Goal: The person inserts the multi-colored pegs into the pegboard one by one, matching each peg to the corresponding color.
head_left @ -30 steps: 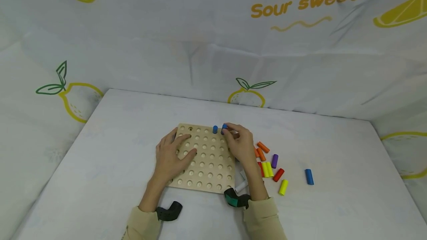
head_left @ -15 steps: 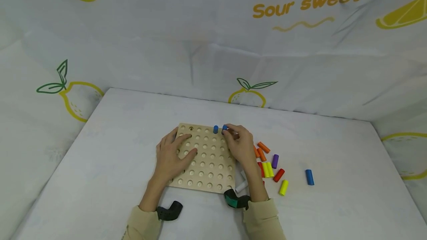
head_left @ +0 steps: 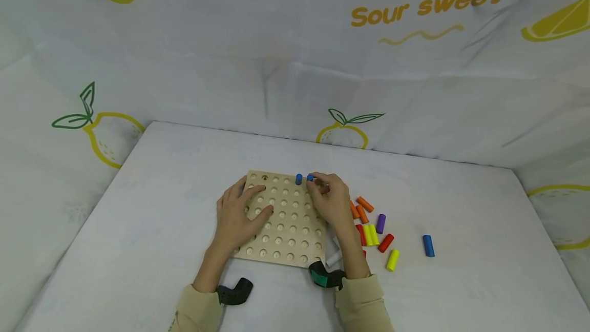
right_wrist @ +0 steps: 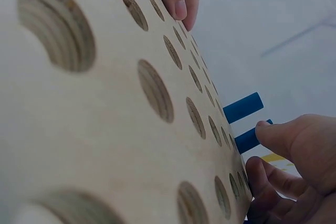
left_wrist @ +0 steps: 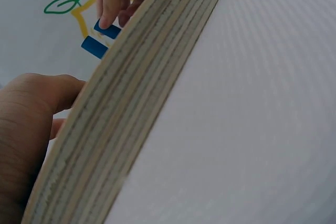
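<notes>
A wooden board (head_left: 283,214) with rows of round holes lies on the table. Two blue pegs stand side by side at its far right corner. My right hand (head_left: 332,199) pinches the outer blue peg (head_left: 310,178), which sits upright in a corner hole; the right wrist view shows the thumb against this peg (right_wrist: 247,141). The neighbouring blue peg (head_left: 299,179) stands in its hole untouched. On the board's left side rests my left hand (head_left: 237,219), thumb and forefinger spread across the top. Its other fingers lie by the left edge, partly hidden.
Loose orange (head_left: 365,204), purple (head_left: 380,223), red (head_left: 386,243) and yellow pegs (head_left: 393,260) lie right of the board, some behind the right forearm. White pegs (head_left: 334,258) lie by its near right corner. One blue peg (head_left: 428,246) lies farther right.
The outer blue peg has sunk slightly lower into its hole, the right hand still pinching it. The left hand and the board have stayed in place.
</notes>
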`<state>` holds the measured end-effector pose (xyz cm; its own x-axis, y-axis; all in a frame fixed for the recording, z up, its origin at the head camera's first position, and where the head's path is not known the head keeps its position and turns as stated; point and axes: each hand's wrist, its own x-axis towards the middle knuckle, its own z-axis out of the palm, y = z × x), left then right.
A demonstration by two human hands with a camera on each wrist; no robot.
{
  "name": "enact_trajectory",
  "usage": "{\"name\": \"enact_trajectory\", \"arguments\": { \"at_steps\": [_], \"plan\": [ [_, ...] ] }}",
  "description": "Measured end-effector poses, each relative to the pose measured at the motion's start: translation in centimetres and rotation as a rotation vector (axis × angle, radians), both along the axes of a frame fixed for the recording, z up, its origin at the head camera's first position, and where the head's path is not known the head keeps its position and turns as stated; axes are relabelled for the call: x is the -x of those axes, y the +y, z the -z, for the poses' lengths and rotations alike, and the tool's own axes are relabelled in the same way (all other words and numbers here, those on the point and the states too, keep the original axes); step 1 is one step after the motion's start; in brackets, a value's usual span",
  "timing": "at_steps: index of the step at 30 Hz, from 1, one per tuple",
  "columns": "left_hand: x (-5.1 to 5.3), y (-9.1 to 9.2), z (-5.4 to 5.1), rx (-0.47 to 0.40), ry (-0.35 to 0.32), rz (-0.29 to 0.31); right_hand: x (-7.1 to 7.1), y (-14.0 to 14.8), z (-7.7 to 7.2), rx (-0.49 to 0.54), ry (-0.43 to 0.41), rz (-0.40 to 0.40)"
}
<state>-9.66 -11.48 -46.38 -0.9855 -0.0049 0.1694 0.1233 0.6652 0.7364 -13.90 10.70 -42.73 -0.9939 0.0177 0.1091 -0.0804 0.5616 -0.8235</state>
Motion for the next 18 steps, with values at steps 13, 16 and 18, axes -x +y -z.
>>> {"name": "enact_trajectory", "arguments": {
  "at_steps": [13, 16, 18],
  "plan": [
    [0.07, 0.01, 0.04, 0.010, -0.011, -0.002, -0.17, 0.14, 0.08, 0.004, 0.000, 0.000],
    [0.07, 0.00, 0.05, 0.014, -0.014, -0.004, -0.23, 0.31, 0.13, 0.009, 0.016, -0.007],
    [0.07, 0.00, 0.04, 0.016, -0.016, -0.003, -0.32, 0.46, 0.11, 0.018, 0.018, -0.009]
  ]
}}
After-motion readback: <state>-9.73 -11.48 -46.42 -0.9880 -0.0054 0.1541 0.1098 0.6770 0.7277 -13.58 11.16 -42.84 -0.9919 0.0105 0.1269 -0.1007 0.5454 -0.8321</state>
